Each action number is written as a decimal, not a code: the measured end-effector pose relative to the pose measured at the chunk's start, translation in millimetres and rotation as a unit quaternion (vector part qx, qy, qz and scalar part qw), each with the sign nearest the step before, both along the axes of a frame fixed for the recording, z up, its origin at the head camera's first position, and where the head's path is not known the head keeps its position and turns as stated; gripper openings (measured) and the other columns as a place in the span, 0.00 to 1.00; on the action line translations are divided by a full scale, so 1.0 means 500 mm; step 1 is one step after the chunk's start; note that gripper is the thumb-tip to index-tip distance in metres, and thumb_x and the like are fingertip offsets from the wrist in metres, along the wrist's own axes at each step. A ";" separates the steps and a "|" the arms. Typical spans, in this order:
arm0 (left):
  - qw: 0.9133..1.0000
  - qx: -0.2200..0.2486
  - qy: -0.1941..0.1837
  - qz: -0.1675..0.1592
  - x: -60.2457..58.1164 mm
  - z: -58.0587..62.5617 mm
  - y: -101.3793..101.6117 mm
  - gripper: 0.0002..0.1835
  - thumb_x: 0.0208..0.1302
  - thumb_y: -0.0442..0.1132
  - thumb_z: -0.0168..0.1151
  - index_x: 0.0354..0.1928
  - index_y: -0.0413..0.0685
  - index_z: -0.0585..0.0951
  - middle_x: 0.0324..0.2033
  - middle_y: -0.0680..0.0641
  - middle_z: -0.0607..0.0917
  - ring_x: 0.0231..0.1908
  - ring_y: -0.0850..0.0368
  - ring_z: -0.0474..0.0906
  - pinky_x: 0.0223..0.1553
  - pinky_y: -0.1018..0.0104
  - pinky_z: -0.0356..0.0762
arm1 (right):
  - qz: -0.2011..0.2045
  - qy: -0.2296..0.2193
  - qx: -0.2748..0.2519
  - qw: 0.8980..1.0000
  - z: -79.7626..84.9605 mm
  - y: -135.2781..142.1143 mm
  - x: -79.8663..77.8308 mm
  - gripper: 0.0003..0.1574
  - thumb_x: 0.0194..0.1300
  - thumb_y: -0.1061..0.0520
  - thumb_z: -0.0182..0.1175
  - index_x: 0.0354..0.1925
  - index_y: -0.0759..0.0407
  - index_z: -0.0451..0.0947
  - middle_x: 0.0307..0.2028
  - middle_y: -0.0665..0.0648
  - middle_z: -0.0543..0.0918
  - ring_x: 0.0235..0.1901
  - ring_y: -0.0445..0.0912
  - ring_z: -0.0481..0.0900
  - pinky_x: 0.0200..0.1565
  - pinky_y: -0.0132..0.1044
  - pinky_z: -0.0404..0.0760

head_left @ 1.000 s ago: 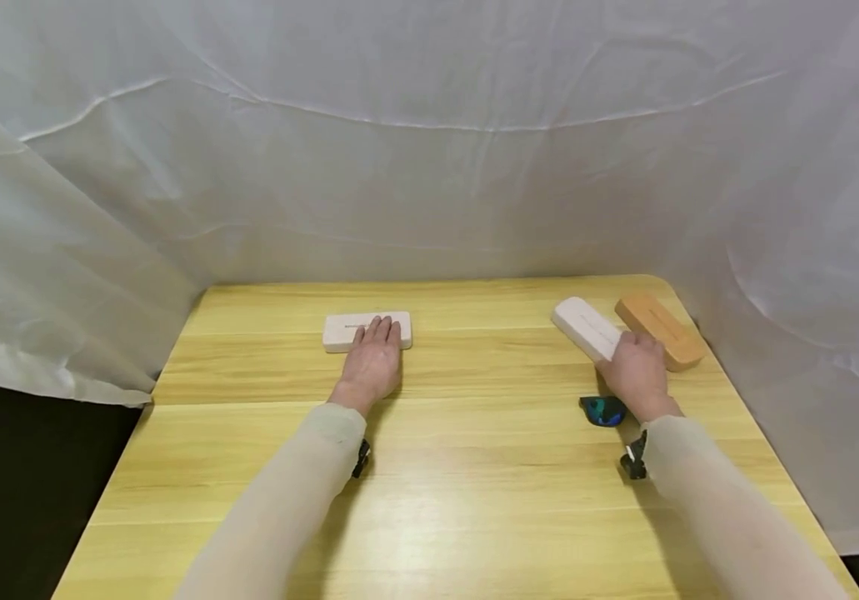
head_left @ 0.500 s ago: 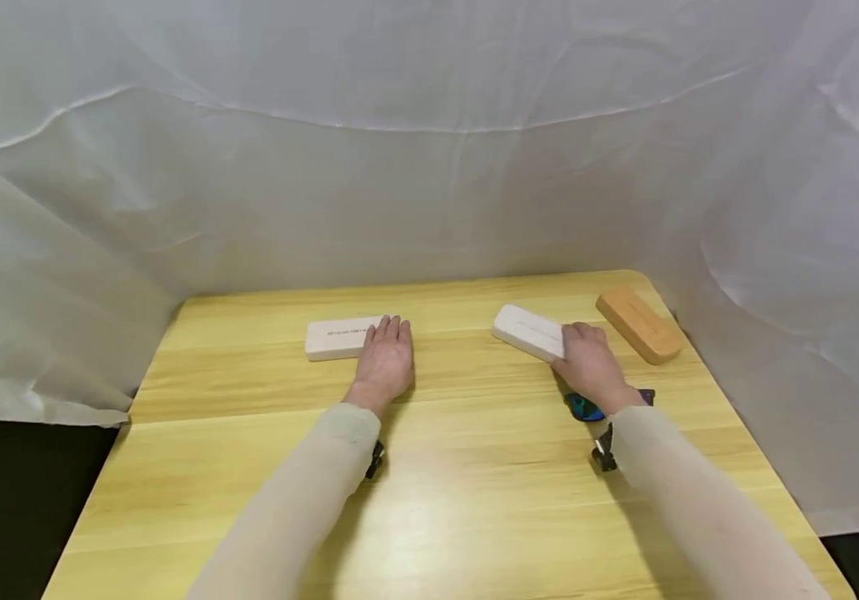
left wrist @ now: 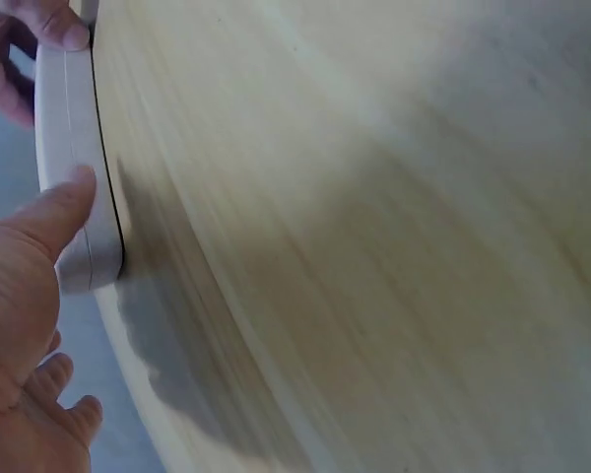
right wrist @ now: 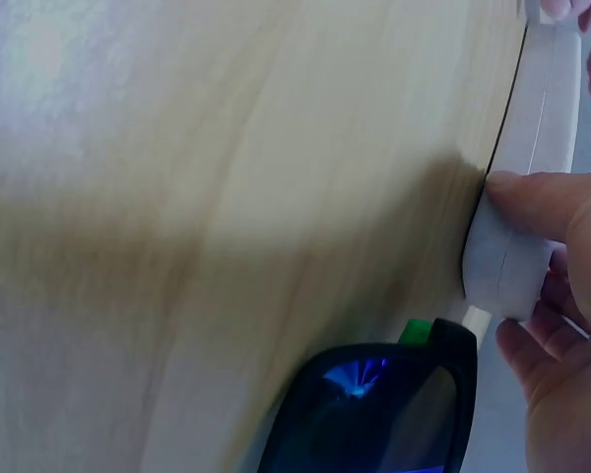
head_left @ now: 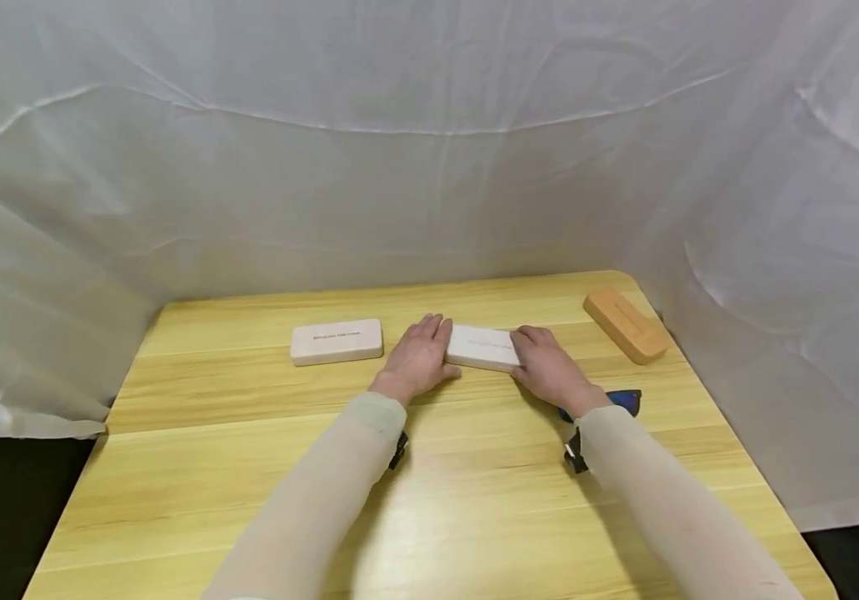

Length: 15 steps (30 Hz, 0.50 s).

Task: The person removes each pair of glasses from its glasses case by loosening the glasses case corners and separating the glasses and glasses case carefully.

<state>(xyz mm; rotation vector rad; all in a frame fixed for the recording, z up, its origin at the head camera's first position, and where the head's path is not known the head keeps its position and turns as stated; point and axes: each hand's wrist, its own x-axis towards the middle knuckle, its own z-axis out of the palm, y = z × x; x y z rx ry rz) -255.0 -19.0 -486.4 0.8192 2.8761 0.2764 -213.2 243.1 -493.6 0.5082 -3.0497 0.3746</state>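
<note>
The middle white case (head_left: 481,347) lies toward the far edge of the table (head_left: 466,517), its long axis running left to right; the right hand (head_left: 549,367) pinches its right end. The left hand (head_left: 417,360) is equally near, thumb touching the left end; its fingers are loosely extended.

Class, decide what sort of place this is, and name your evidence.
Probably a curtained-off filming booth: pale fabric hangs behind and beside a wood-topped table, and small black wrist devices show at both sleeves.
</note>
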 end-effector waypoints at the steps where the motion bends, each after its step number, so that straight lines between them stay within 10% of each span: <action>1: 1.000 -0.008 -0.001 -0.004 0.000 0.000 0.003 0.52 0.73 0.64 0.62 0.85 0.46 0.49 0.84 0.41 0.52 0.84 0.45 0.44 0.83 0.48 0.44 | 0.006 0.003 0.006 1.000 0.000 -0.002 0.000 0.40 0.72 0.56 0.68 0.73 0.71 0.67 0.70 0.74 0.71 0.71 0.68 0.68 0.71 0.61 0.71; 8: 0.998 -0.060 0.007 -0.030 0.005 -0.003 0.037 0.50 0.76 0.68 0.52 0.86 0.48 0.48 0.85 0.45 0.48 0.85 0.48 0.40 0.84 0.47 0.40 | 0.009 0.038 0.047 0.998 -0.001 0.001 0.008 0.46 0.69 0.51 0.72 0.72 0.74 0.65 0.70 0.74 0.72 0.71 0.67 0.69 0.74 0.60 0.68; 15: 0.994 -0.098 0.033 -0.036 0.008 -0.008 0.063 0.47 0.78 0.65 0.51 0.86 0.47 0.49 0.85 0.46 0.51 0.84 0.49 0.43 0.84 0.48 0.42 | -0.055 0.016 0.097 0.994 0.003 0.010 0.013 0.59 0.69 0.36 0.69 0.79 0.69 0.57 0.77 0.71 0.64 0.80 0.67 0.54 0.76 0.75 0.45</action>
